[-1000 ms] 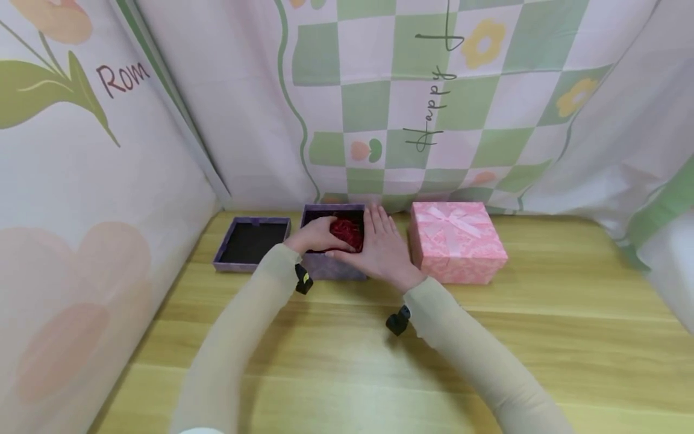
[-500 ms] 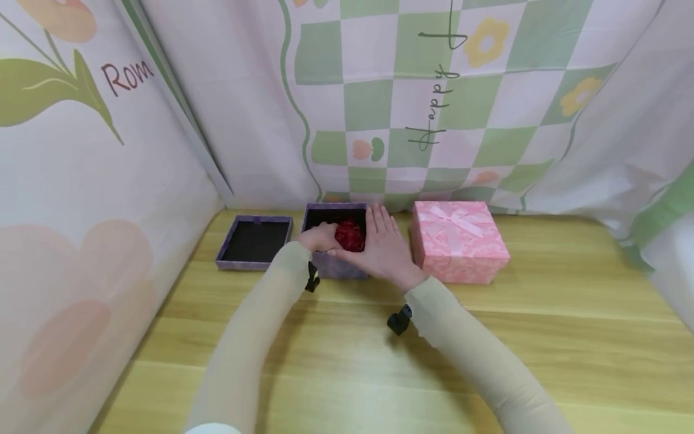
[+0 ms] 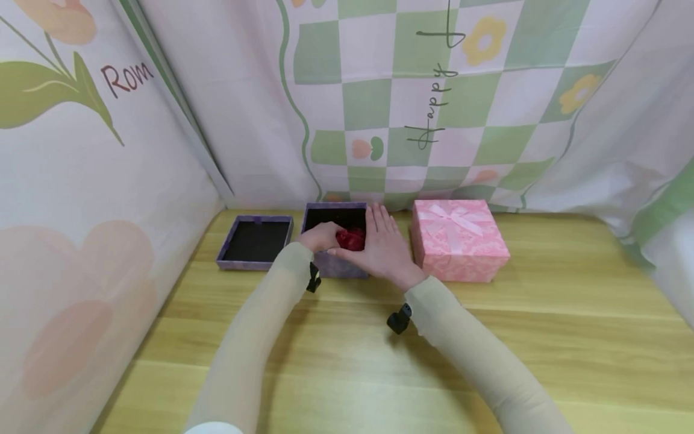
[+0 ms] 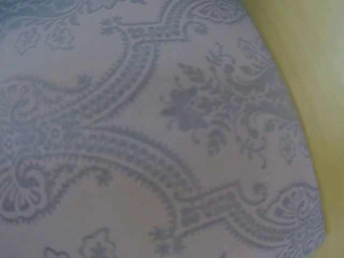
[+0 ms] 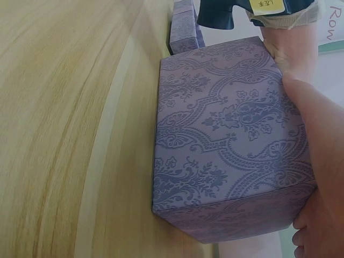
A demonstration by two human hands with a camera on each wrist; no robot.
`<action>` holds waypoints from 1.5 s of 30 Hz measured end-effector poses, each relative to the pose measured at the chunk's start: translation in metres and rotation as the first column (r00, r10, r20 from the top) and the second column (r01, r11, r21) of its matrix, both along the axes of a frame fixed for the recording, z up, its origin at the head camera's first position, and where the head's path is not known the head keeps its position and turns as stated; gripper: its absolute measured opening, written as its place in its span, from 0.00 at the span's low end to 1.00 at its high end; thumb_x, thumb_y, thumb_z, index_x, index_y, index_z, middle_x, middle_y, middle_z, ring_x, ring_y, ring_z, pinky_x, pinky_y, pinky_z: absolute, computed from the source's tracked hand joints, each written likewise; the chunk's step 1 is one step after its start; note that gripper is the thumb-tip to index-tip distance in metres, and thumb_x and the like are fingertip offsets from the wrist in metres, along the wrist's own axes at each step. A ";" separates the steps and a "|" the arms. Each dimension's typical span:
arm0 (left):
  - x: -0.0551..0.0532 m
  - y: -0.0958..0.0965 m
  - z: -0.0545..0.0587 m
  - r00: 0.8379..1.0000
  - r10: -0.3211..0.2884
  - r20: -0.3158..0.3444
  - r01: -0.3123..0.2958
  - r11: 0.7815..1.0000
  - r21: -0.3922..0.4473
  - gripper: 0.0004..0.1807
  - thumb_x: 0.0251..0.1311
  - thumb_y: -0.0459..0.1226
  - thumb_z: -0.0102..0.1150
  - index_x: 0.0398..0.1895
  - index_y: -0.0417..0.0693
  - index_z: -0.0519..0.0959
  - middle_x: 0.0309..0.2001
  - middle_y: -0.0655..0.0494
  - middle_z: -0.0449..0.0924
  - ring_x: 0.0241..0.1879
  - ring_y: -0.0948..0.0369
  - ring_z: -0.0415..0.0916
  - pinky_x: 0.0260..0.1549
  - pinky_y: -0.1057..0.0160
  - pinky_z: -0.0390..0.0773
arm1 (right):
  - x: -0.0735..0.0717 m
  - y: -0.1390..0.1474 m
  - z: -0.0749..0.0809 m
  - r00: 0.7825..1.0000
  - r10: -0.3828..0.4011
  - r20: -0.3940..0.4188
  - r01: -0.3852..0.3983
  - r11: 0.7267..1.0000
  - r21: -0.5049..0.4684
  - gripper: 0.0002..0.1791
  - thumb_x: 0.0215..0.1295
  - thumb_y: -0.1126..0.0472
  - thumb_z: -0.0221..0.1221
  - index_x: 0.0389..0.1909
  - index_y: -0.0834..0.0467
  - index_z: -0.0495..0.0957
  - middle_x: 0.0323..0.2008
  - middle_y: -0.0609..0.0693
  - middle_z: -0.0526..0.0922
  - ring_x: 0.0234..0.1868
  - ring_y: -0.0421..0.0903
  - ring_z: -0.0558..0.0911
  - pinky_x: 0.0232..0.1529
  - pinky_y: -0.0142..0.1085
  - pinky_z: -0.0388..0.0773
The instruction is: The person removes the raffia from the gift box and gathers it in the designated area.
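Hands [image 3: 386, 250] at purple box [image 3: 343, 267]; red bundle [image 3: 352, 240], head view only

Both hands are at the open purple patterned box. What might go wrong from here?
The crumpled red filling sits bunched toward the right end of the purple patterned box, so it may end up lopsided. The left hand reaches in over the rim with its fingertips hidden, so some filling might cling and come out with it. The right hand lies along the right wall; pressing leftward could slide the box into the shallow, dark-lined purple lid beside it.
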State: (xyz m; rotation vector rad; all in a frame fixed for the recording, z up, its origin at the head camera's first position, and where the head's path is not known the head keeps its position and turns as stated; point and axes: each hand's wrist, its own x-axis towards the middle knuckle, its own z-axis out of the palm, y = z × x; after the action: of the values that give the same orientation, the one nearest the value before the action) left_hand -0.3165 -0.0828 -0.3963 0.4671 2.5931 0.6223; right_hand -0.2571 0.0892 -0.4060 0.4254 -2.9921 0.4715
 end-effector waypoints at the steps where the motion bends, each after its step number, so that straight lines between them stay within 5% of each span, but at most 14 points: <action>1: 0.000 0.000 0.001 1.000 0.005 0.002 -0.005 1.000 0.000 0.25 0.67 0.32 0.63 0.68 0.41 0.76 0.57 0.45 0.79 0.38 0.57 0.73 0.37 0.62 0.73 | 0.000 0.000 0.000 1.000 0.001 0.002 -0.001 1.000 0.000 0.75 0.50 0.09 0.39 0.80 0.66 0.37 0.80 0.63 0.38 0.80 0.56 0.37 0.77 0.46 0.37; 7: 0.002 0.000 0.001 1.000 0.021 -0.003 -0.021 1.000 -0.021 0.21 0.68 0.30 0.60 0.64 0.39 0.78 0.48 0.46 0.82 0.31 0.59 0.69 0.32 0.63 0.71 | 0.000 -0.001 0.002 1.000 0.004 0.005 -0.004 1.000 -0.004 0.75 0.51 0.10 0.40 0.80 0.66 0.37 0.80 0.64 0.38 0.80 0.57 0.38 0.77 0.47 0.36; 12: -0.001 0.001 -0.001 1.000 0.010 -0.015 -0.010 1.000 -0.004 0.04 0.67 0.27 0.59 0.39 0.39 0.82 0.24 0.54 0.70 0.22 0.61 0.61 0.26 0.64 0.66 | 0.001 -0.001 0.002 1.000 0.002 0.007 -0.002 1.000 -0.014 0.74 0.52 0.10 0.41 0.80 0.66 0.38 0.80 0.64 0.39 0.80 0.57 0.38 0.77 0.47 0.37; 17: -0.003 0.002 -0.002 0.999 0.006 -0.054 -0.004 1.000 0.024 0.09 0.63 0.25 0.60 0.27 0.43 0.76 0.21 0.56 0.69 0.21 0.62 0.62 0.24 0.65 0.66 | 0.002 -0.001 0.002 1.000 0.000 0.007 0.000 1.000 -0.018 0.74 0.52 0.11 0.41 0.80 0.66 0.38 0.80 0.64 0.39 0.80 0.58 0.39 0.77 0.47 0.37; 32: -0.004 0.001 0.000 0.969 0.107 -0.224 -0.099 0.994 0.048 0.07 0.59 0.27 0.60 0.27 0.46 0.79 0.23 0.53 0.76 0.23 0.58 0.69 0.25 0.62 0.70 | 0.001 -0.001 0.004 1.000 0.005 0.015 -0.004 1.000 -0.027 0.74 0.52 0.11 0.43 0.80 0.65 0.37 0.80 0.63 0.38 0.80 0.55 0.36 0.77 0.45 0.36; 40: 0.002 -0.005 0.008 0.940 0.163 -0.301 -0.112 0.977 0.180 0.06 0.58 0.26 0.57 0.29 0.45 0.78 0.25 0.52 0.77 0.25 0.57 0.70 0.29 0.61 0.69 | 0.002 -0.001 0.005 1.000 0.006 0.005 -0.005 1.000 -0.022 0.74 0.53 0.12 0.46 0.80 0.66 0.37 0.80 0.64 0.39 0.80 0.56 0.37 0.77 0.47 0.39; 45: 0.004 -0.009 0.016 0.929 0.206 -0.306 -0.114 0.949 0.294 0.11 0.58 0.28 0.59 0.43 0.44 0.85 0.38 0.50 0.85 0.36 0.55 0.79 0.39 0.58 0.78 | 0.002 -0.001 0.004 1.000 0.008 -0.013 -0.008 0.999 -0.031 0.73 0.53 0.13 0.47 0.80 0.67 0.39 0.80 0.65 0.41 0.80 0.57 0.39 0.77 0.49 0.40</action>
State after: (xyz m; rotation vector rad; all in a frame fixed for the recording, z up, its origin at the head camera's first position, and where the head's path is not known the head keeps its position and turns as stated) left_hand -0.3126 -0.0920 -0.3804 0.4820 2.9005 1.0479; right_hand -0.2549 0.0881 -0.4022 0.4362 -2.9681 0.5127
